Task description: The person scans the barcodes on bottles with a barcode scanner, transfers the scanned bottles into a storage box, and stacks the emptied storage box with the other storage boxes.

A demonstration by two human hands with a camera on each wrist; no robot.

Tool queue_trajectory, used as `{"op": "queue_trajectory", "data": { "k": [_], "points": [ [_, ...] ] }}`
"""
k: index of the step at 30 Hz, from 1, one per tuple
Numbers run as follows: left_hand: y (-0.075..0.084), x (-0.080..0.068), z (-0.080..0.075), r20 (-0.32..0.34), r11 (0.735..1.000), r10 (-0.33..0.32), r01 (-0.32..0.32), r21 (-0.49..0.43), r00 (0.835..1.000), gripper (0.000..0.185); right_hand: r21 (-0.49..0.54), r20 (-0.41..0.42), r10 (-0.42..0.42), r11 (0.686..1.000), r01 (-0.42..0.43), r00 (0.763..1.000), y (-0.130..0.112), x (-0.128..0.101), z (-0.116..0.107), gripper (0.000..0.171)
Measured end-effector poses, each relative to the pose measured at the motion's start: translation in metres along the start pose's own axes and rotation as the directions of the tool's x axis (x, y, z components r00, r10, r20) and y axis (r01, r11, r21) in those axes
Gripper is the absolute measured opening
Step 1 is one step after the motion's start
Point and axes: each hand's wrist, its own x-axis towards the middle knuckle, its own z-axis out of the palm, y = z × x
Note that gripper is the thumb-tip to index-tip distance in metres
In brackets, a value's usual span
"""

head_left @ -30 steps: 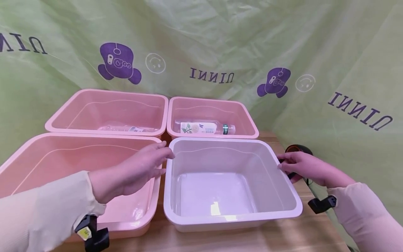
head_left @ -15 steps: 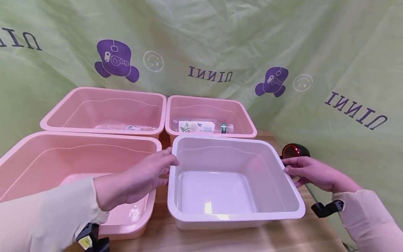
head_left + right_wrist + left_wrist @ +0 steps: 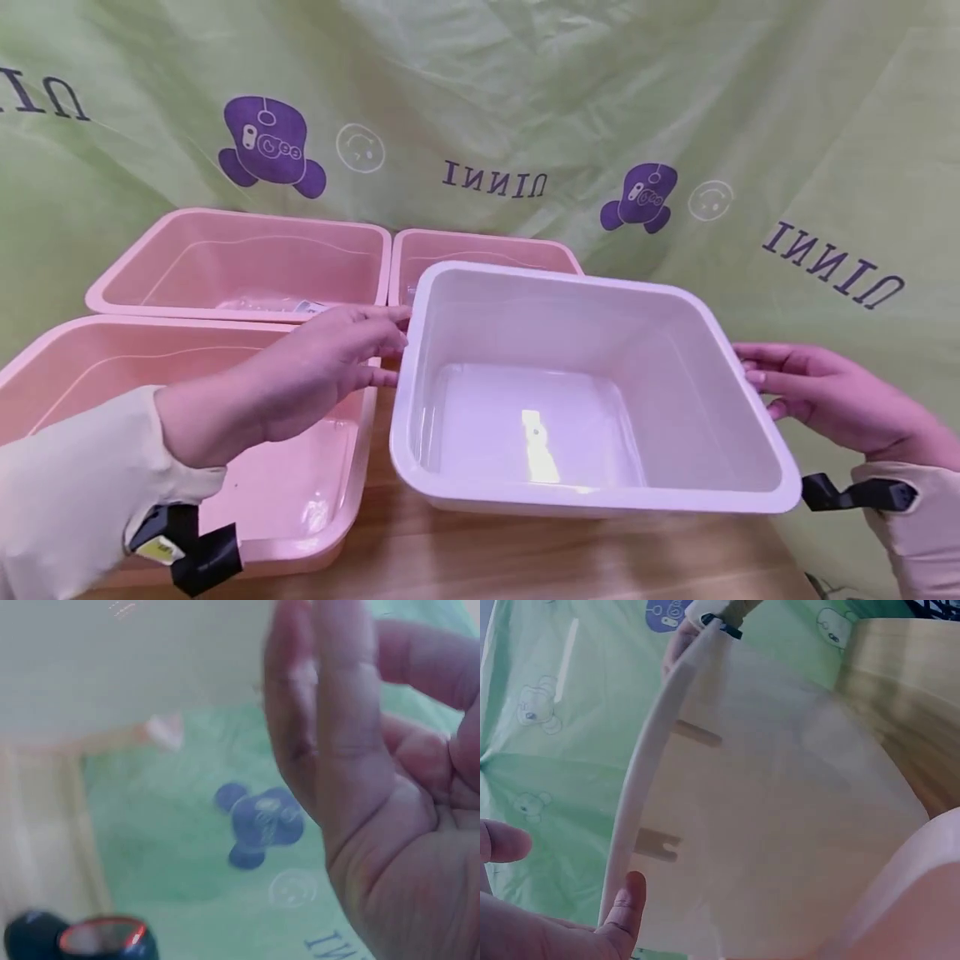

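A white plastic tub [image 3: 540, 433] is up off the wooden table, tilted toward the head camera, with nothing inside. My left hand [image 3: 300, 375] grips its left rim; in the left wrist view one digit presses the outer wall just below the lip. At the opposite side, my right hand [image 3: 832, 396] holds the right rim, its fingertips tucked under the lip. In the right wrist view the right fingers [image 3: 349, 712] overlap the tub's pale wall.
Pink tubs stand to the left: one in front [image 3: 352, 500], one behind [image 3: 247, 221] with a clear plastic bottle [image 3: 262, 304]. Another pink tub [image 3: 487, 243] at back right is partly hidden. A green printed cloth [image 3: 465, 108] hangs behind. A black object with red light [image 3: 105, 937] sits beside the table.
Both hands have raised the white tub and shifted it right. It now covers much of the back right pink tub and the labelled bottle lying there.
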Motion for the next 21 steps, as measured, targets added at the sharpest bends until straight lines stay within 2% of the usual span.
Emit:
{"op": "queue_trajectory", "data": {
  "k": [3, 5, 9, 12, 14, 16, 18, 20, 21],
  "points": [
    [0.009, 0.003, -0.010, 0.007, 0.999, 0.032, -0.032, 0.006, 0.999, 0.023, 0.125, 0.009, -0.071, 0.990, 0.069, 0.997, -0.016, 0.003, 0.002, 0.056],
    [0.015, 0.006, -0.022, 0.007, 0.998, 0.066, -0.066, -0.020, 0.998, 0.023, 0.173, 0.012, -0.096, 0.981, 0.092, 0.995, -0.027, 0.008, 0.005, 0.056],
    [0.034, 0.009, -0.050, 0.029, 0.992, 0.125, -0.124, -0.027, 0.992, 0.028, 0.210, 0.026, -0.099, 0.973, 0.091, 0.995, -0.050, 0.027, 0.013, 0.054],
    [0.054, 0.009, -0.071, 0.021, 0.987, 0.157, -0.157, -0.021, 0.987, 0.036, 0.209, 0.016, -0.101, 0.973, 0.096, 0.995, -0.069, 0.043, 0.018, 0.052],
    [0.067, 0.008, -0.088, 0.004, 0.983, 0.178, -0.178, -0.051, 0.984, 0.041, 0.198, -0.009, -0.114, 0.974, 0.113, 0.993, -0.081, 0.055, 0.022, 0.049],
    [0.078, 0.008, -0.109, -0.013, 0.980, 0.159, -0.159, -0.117, 0.987, 0.044, 0.174, -0.051, -0.129, 0.975, 0.136, 0.990, -0.091, 0.070, 0.028, 0.045],
    [0.087, 0.008, -0.140, -0.021, 0.970, 0.129, -0.130, -0.207, 0.991, 0.042, 0.156, -0.103, -0.138, 0.976, 0.153, 0.985, -0.099, 0.088, 0.038, 0.041],
    [0.098, 0.007, -0.174, -0.085, 0.951, 0.036, -0.060, -0.303, 0.996, 0.037, 0.130, -0.175, -0.135, 0.979, 0.159, 0.975, -0.103, 0.110, 0.053, 0.035],
    [0.104, 0.006, -0.191, -0.121, 0.937, -0.029, -0.015, -0.349, 0.992, 0.035, 0.109, -0.200, -0.132, 0.982, 0.156, 0.971, -0.105, 0.122, 0.061, 0.032]
  ]
}}
